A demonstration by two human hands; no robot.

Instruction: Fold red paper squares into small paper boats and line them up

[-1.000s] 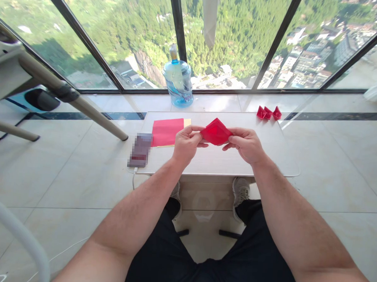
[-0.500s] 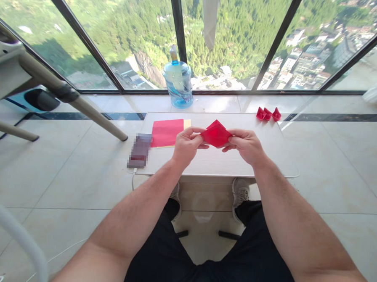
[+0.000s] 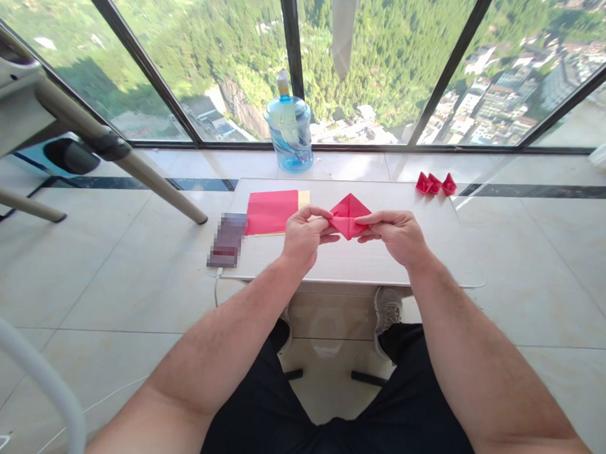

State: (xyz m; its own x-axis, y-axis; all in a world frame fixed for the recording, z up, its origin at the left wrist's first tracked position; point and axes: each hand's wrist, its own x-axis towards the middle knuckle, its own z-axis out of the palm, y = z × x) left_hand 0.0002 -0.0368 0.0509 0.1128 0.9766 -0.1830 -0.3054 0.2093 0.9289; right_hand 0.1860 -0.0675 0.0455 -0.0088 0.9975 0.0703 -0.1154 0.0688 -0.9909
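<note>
A folded piece of red paper (image 3: 349, 214) hangs above the small white table (image 3: 434, 247), held between both hands. My left hand (image 3: 302, 235) pinches its left corner with thumb and fingers. The right corner is pinched by my right hand (image 3: 395, 233). The paper shows a diamond shape with a crease across its middle. A stack of flat red sheets (image 3: 272, 212) lies on the table to the left of my left hand.
Three small red folded paper pieces (image 3: 435, 184) sit at the table's far right corner. A phone (image 3: 227, 240) lies at the table's left edge. A blue water jug (image 3: 290, 130) stands by the window. A slanted metal frame (image 3: 99, 142) is at the left.
The red paper has been pulled flatter and wider between the hands, and a crease across its middle shows now. Both hands stay in nearly the same place.
</note>
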